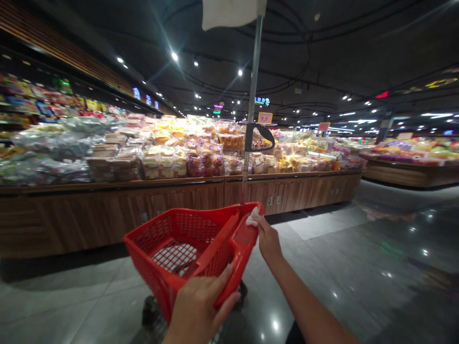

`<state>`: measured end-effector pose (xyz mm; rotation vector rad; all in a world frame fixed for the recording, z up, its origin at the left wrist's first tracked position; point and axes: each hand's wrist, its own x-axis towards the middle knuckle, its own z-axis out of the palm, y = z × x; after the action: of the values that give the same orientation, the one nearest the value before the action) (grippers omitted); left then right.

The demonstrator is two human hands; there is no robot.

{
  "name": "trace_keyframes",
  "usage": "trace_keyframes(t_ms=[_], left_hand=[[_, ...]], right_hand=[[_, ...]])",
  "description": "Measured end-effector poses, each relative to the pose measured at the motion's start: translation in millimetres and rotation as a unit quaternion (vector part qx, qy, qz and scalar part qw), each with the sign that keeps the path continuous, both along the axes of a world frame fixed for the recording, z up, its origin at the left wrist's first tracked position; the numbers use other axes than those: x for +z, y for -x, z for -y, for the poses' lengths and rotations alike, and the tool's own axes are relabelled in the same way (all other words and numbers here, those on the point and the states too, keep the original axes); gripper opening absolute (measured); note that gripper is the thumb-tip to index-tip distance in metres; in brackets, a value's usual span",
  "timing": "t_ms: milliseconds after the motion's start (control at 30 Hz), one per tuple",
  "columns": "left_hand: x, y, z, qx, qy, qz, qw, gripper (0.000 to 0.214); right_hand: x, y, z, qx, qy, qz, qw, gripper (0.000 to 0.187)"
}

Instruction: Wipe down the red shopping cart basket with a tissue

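A red plastic shopping basket (172,239) on wheels stands tilted in front of me, with nothing in it. My left hand (199,306) grips the basket's near rim, fingers wrapped over the red edge. My right hand (267,239) is closed on a small white cloth (253,219) and presses it against the basket's far right corner, by the foot of a metal pole (251,110). The pole rises from the basket, carries a black loop handle (260,137) and bears a white flag (231,12) at the top.
A long wooden display counter (143,200) piled with packaged bread and snacks runs across the left and middle. Another counter (405,172) with goods stands at the right. Glossy grey floor tiles (358,258) spread to the right and ahead. Shelves line the left wall.
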<state>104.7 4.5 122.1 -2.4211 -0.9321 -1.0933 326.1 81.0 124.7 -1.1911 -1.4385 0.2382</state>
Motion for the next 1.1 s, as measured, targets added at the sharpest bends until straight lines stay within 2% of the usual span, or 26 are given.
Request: trace_keyframes(t_ms=[67,133,300,433,567,700,867,1000,1100], left_hand=[[0.8,0.1,1.6,0.000,0.004,0.000,1.000,0.038],[2.0,0.7,3.4,-0.002,0.013,-0.003,1.000,0.038],[3.8,3.2,6.4,0.001,0.039,-0.007,0.999,0.039],[0.6,6.2,6.5,0.002,0.044,-0.010,0.999,0.041],[-1.8,9.2,5.8,-0.003,0.043,-0.004,0.999,0.042],[0.4,11.1,6.5,-0.010,0.041,0.006,0.999,0.043],[2.4,18.0,9.6,-0.018,0.047,0.015,0.999,0.043],[4.2,23.7,8.1,-0.039,0.049,0.007,0.998,0.044],[6.9,26.8,5.6,-0.048,0.051,0.002,0.998,0.043]], right_hand=[[-4.9,8.0,15.4,0.016,-0.026,0.050,0.998,0.035],[-4.8,9.1,19.8,0.020,-0.026,0.094,0.995,0.037],[19.8,-10.5,-7.6,-0.021,0.070,0.176,0.982,0.036],[34.5,-19.1,-15.6,-0.004,0.070,0.230,0.971,0.033],[43.2,-20.1,-29.3,0.005,0.088,0.326,0.941,0.031],[53.4,-20.9,-49.1,0.043,0.104,0.373,0.921,0.026],[61.2,-31.3,-37.2,0.054,0.105,0.393,0.912,0.029],[58.0,-32.5,-28.3,0.027,0.110,0.379,0.918,0.029],[52.2,-22.2,-24.2,0.002,0.121,0.361,0.925,0.029]])
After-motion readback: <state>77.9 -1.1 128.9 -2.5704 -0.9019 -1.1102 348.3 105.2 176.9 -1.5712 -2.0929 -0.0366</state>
